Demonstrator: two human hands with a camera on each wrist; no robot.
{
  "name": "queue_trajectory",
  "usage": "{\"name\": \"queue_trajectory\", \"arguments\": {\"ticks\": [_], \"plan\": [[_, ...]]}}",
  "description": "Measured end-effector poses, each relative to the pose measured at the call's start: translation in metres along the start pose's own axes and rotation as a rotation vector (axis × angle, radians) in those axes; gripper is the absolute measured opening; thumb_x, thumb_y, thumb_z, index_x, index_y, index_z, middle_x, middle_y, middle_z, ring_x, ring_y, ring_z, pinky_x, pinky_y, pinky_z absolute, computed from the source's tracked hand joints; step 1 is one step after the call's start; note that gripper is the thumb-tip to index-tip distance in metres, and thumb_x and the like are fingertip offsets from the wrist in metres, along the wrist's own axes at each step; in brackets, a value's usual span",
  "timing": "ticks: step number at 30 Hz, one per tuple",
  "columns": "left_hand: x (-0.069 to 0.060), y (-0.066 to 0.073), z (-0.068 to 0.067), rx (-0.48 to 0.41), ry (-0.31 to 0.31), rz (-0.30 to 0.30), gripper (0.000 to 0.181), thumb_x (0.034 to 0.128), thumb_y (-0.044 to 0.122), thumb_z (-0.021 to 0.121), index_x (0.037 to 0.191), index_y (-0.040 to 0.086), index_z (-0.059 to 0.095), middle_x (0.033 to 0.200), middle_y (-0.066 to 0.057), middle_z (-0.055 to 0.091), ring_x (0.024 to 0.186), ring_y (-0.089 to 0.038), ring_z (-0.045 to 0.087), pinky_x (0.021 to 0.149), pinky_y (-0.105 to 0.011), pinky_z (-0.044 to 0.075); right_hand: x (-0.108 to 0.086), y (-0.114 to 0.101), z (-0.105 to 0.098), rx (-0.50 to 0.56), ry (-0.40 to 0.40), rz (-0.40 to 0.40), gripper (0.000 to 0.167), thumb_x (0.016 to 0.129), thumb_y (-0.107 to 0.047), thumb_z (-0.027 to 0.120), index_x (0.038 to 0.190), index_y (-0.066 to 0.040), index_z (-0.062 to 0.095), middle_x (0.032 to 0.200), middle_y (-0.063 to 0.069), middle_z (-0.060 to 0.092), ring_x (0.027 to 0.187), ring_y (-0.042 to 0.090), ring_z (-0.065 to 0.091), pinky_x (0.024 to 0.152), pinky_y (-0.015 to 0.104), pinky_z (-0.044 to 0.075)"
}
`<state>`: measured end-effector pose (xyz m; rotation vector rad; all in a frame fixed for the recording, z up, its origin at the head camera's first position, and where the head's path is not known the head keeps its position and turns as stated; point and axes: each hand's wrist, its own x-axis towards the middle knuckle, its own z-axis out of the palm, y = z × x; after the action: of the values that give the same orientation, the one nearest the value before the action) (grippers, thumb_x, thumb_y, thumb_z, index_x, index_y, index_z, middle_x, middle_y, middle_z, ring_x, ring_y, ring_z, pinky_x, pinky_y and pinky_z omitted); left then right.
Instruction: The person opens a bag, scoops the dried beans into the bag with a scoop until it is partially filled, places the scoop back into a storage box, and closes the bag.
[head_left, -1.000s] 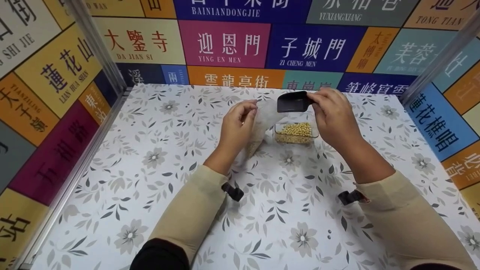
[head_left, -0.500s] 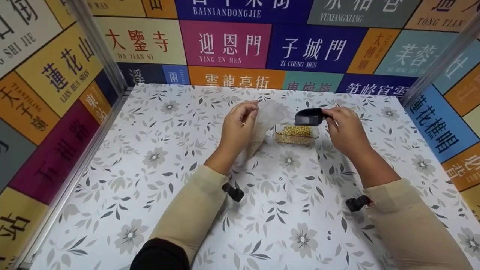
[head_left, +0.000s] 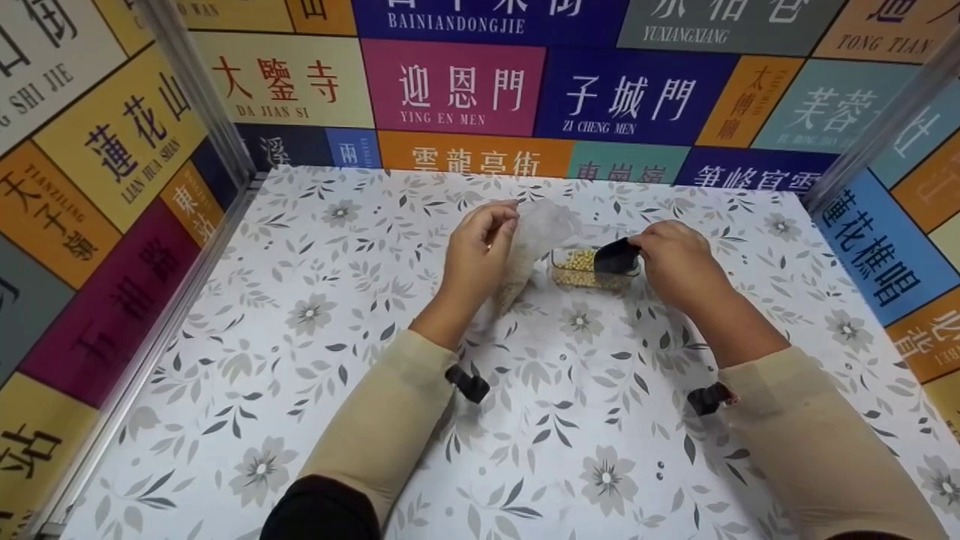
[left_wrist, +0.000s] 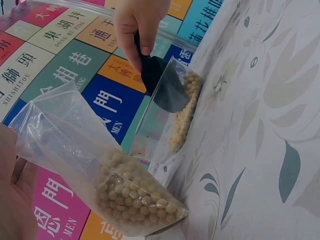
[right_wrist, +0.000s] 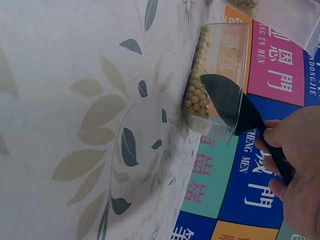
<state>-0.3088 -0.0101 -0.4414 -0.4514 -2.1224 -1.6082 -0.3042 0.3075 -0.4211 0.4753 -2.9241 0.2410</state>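
Observation:
My right hand point(head_left: 679, 262) grips the handle of a black scoop point(head_left: 616, 256). The scoop's blade reaches down inside a clear rectangular container point(right_wrist: 242, 45), and its tip meets the soybeans point(right_wrist: 196, 97) lying there. My left hand point(head_left: 480, 244) pinches the upper edge of a clear plastic bag point(left_wrist: 70, 115), which stands on the table just left of the container. More soybeans point(left_wrist: 135, 195) fill the bag's lower part. In the left wrist view only part of the left hand shows, at the left edge.
A white tablecloth point(head_left: 337, 450) with grey flowers and leaves covers the table. Behind it and along both sides rise panels point(head_left: 450, 86) of coloured signs. Metal posts point(head_left: 217, 112) stand at the back corners.
My right hand has brought the scoop from above the bag, first to the right and then down into the container. The left hand and the bag stay almost still.

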Motion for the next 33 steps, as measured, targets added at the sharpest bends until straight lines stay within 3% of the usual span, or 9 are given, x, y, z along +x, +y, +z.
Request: {"name": "queue_trajectory", "arguments": {"ticks": [5, 9, 19, 28, 33], "plan": [[0.000, 0.001, -0.001, 0.012, 0.002, 0.006, 0.012, 0.1082, 0.014, 0.063, 0.111, 0.010, 0.074, 0.132, -0.001, 0.075, 0.120, -0.010, 0.069, 0.099, -0.019, 0.058, 0.007, -0.005, -0.001, -0.055, -0.099, -0.008, 0.039, 0.106, 0.000, 0.050, 0.139, -0.006, 0.069, 0.131, 0.018, 0.067, 0.132, 0.044, 0.055, 0.112, 0.065, 0.045], [0.000, 0.001, 0.000, 0.002, 0.001, 0.003, 0.012, 0.1082, 0.014, 0.063, 0.111, 0.009, 0.074, 0.132, -0.002, 0.075, 0.119, -0.010, 0.069, 0.099, -0.019, 0.058, 0.010, -0.006, 0.001, -0.034, -0.101, -0.016, 0.037, 0.106, -0.002, 0.051, 0.139, -0.006, 0.069, 0.129, 0.018, 0.068, 0.130, 0.044, 0.057, 0.111, 0.064, 0.046], [0.000, 0.001, 0.001, -0.012, 0.001, -0.002, 0.011, 0.1075, 0.012, 0.064, 0.110, 0.010, 0.074, 0.131, -0.001, 0.075, 0.120, -0.010, 0.069, 0.100, -0.019, 0.058, 0.014, -0.006, 0.020, 0.163, -0.070, -0.018, 0.032, 0.108, -0.007, 0.055, 0.137, -0.004, 0.069, 0.127, 0.019, 0.069, 0.131, 0.045, 0.058, 0.115, 0.062, 0.045], [0.000, -0.001, 0.002, -0.027, 0.000, 0.003, 0.011, 0.1076, 0.013, 0.064, 0.110, 0.009, 0.074, 0.131, -0.002, 0.075, 0.121, -0.010, 0.069, 0.101, -0.019, 0.058, 0.021, -0.004, 0.038, 0.334, -0.132, 0.063, 0.036, 0.111, -0.010, 0.053, 0.145, -0.007, 0.065, 0.138, 0.020, 0.064, 0.136, 0.043, 0.056, 0.117, 0.061, 0.044], [0.000, -0.001, 0.001, 0.009, -0.010, 0.011, 0.012, 0.1088, 0.015, 0.062, 0.112, 0.011, 0.073, 0.133, -0.001, 0.074, 0.117, -0.009, 0.069, 0.096, -0.020, 0.058, 0.020, -0.005, 0.044, 0.423, -0.141, 0.115, 0.037, 0.113, -0.013, 0.050, 0.148, -0.008, 0.062, 0.144, 0.018, 0.062, 0.138, 0.040, 0.055, 0.117, 0.059, 0.045]]}}
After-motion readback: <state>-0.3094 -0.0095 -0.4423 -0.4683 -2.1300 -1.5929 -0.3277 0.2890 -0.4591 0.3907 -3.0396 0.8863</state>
